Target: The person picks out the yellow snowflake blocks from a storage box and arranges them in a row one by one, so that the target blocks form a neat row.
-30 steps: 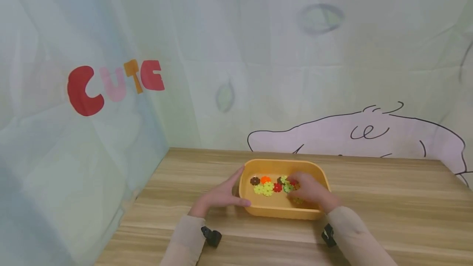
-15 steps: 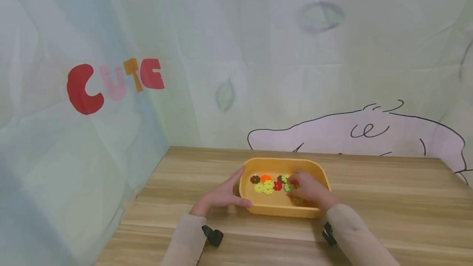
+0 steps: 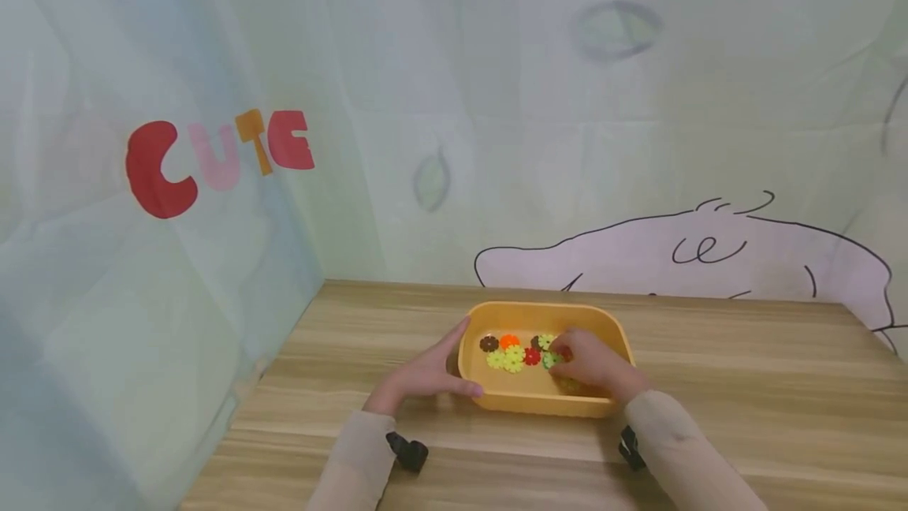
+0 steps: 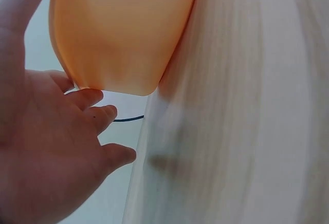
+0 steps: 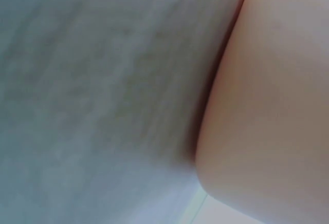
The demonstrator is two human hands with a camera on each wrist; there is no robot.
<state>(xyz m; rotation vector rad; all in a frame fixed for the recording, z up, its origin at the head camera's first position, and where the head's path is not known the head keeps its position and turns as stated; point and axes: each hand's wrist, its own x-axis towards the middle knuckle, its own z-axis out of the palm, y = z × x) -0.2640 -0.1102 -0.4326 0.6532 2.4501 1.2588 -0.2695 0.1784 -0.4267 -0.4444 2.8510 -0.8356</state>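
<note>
In the head view a yellow plastic box [image 3: 546,402] stands on the table, with several small flower-shaped discs lying inside. My left hand [image 3: 424,371] holds the box's left end, thumb at the near rim and a finger at the far corner. The left wrist view shows this left hand [image 4: 56,147] against the box's side [image 4: 118,34], other fingers spread below it. My right hand [image 3: 592,363] reaches into the right half, fingers bent beside a green disc [image 3: 548,359]; whether they pinch one is hidden. The right wrist view has only the box's outer wall [image 5: 267,106].
Left in the box lie a brown disc [image 3: 489,344], an orange disc [image 3: 509,342], yellow-green discs [image 3: 514,359] and a red disc [image 3: 531,356]. The wooden table [image 3: 745,385] meets a pale cloth backdrop [image 3: 496,101] behind and at left.
The green disc by my right fingertips has shifted slightly left. My right hand stays in the box with little movement, and my left hand keeps its hold. The head view has tilted very slightly.
</note>
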